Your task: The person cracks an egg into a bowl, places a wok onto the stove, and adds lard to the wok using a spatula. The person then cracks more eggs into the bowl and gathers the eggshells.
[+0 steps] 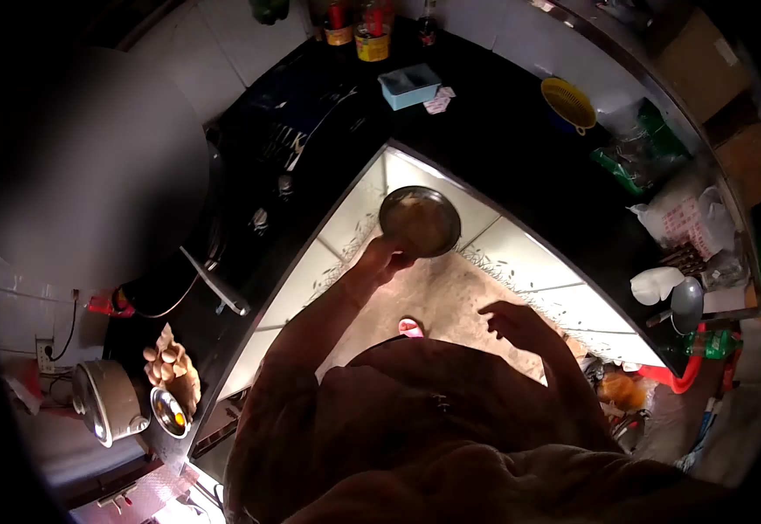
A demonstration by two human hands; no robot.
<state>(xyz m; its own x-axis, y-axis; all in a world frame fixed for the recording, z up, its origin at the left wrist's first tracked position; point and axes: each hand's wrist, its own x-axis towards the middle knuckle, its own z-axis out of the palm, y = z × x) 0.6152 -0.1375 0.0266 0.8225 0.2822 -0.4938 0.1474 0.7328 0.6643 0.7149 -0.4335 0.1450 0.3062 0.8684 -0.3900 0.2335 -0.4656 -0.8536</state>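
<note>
The left hand (390, 260) holds a round metal dish (420, 223)

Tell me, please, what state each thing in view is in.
Left hand: gripping the large metal bowl's rim.
Large metal bowl: held up; contents unclear.
Right hand: open, holding nothing.
Small metal bowl: holding something yellow, like yolk.
Eggs: whole, in their shells.
Blue box: on the counter; open or closed unclear.

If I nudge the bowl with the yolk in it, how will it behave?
The metal bowl looks rigid, so it should keep its shape. Its rounded side may let it tip, and the loose-looking yolk would probably slide.
</note>
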